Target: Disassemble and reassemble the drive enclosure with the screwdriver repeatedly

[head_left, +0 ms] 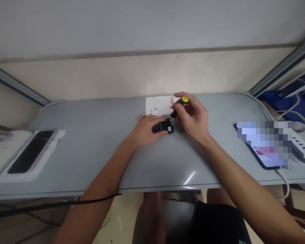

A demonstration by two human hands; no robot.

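My left hand (pixel 147 130) grips a small black device (pixel 169 128) with a green circuit board showing and a small white label, and steadies it on the grey table. In my right hand (pixel 194 117) is a screwdriver (pixel 184 100) with a black and yellow handle, tilted, its tip down at the device's upper edge. The exact spot the tip touches is too small to make out. Just behind the device lies a white sheet (pixel 159 104) with several tiny dark pieces on it, perhaps screws. Beside my right fingers, a round white and orange thing (pixel 176 99) is partly hidden.
On the left, a dark phone-shaped slab (pixel 32 152) lies on white paper. At the right are a phone (pixel 264 145) with a lit, blurred screen, a white power strip (pixel 301 145) and white cables. A wall (pixel 117 76) borders the grey table (pixel 91 159) at the back.
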